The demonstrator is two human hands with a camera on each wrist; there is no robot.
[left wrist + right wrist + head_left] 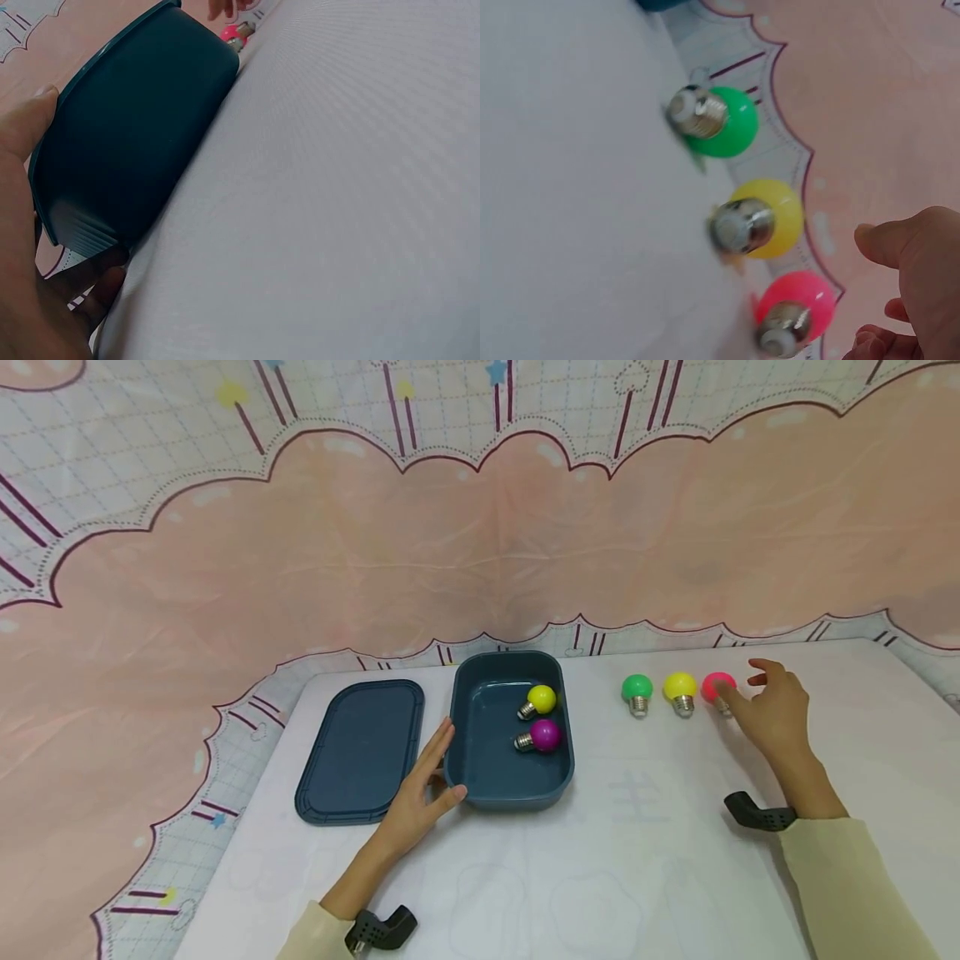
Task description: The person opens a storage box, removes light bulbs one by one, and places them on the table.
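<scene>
Beside the dark blue box (468, 777), my left hand (408, 806) rests its thumb at the near left corner, with extended fingers along the left wall. The left wrist view shows the thumb (37, 112) at the rim and other fingers low by the wall. A yellow bulb (542, 698) and a purple bulb (545, 735) lie inside the box. My right hand (776, 710) hovers at the pink bulb (717, 684), fingers apart and holding nothing; the right wrist view shows a gap between the hand (930, 277) and the pink bulb (796, 304).
A dark blue lid (360, 752) lies flat left of the box. Right of the box, a green bulb (637, 687) and another yellow bulb (679, 685) line up with the pink one on the white table (600, 877). A patterned cloth (525, 543) hangs behind.
</scene>
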